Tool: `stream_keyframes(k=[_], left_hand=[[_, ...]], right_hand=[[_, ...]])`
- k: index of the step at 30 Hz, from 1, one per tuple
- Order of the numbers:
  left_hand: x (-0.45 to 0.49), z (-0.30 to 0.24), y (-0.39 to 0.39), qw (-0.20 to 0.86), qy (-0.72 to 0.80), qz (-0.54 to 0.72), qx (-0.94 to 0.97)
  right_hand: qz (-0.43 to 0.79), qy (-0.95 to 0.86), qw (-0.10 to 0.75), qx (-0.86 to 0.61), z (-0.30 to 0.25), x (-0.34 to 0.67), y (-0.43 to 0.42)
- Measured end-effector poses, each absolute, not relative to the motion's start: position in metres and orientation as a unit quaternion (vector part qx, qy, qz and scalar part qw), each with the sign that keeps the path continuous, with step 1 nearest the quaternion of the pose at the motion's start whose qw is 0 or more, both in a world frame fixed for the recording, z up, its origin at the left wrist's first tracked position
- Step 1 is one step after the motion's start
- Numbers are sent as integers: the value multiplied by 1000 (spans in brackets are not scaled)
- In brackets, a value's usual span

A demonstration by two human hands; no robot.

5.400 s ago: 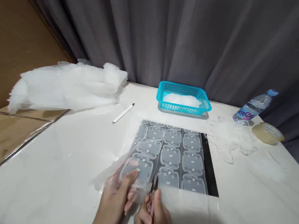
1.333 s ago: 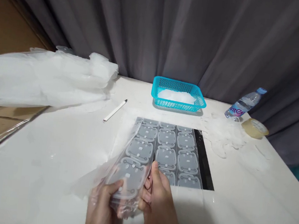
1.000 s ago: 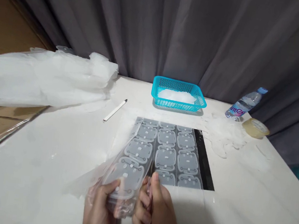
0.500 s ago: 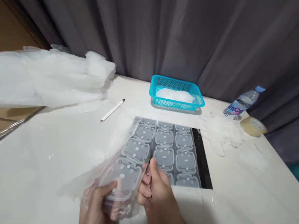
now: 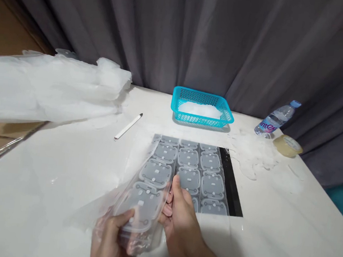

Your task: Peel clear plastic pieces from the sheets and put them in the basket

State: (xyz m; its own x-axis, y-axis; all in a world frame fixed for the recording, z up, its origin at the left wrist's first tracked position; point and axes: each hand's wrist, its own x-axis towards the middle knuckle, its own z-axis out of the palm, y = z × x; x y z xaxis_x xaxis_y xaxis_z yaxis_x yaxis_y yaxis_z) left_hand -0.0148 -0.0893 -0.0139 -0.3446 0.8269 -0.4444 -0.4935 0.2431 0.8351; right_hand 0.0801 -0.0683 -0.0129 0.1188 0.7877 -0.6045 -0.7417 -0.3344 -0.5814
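Although the left hand (image 5: 111, 233) has a firm grip on the near end of the clear moulded sheet (image 5: 189, 158), the film there is lifted and crumpled. Fingers of the right hand (image 5: 181, 216) are curled at the gap beside the sheet's left column; whether that grip encloses a tool cannot be told. The sheet lies at twelve o'clock from the hands, over a dark panel (image 5: 233, 191) exposed at two.

Risks, as judged: uneven tension between the hands could send the gap astray into a moulded shape; slick film could slip or crease; a tug could shift the panel if unfixed.

Surface (image 5: 51, 201): white, glossy. Noted outward: pen (image 5: 128, 127) at eleven; white bundle (image 5: 46, 89) at ten; blue basket (image 5: 201, 120) with white contents (image 5: 201, 109) between twelve and one; film scraps (image 5: 252, 152), bottle (image 5: 274, 120) and tape roll (image 5: 287, 146) at two.

Room: grey curtain (image 5: 206, 37) at twelve; cardboard (image 5: 6, 27) at ten.
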Motion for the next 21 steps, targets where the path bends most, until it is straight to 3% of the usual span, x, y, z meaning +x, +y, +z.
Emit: stream_keyframes(k=[21], left_hand=[[-28, -33, -92, 573, 549, 589, 151]], right_hand=[[693, 48, 553, -460, -8, 81, -66]])
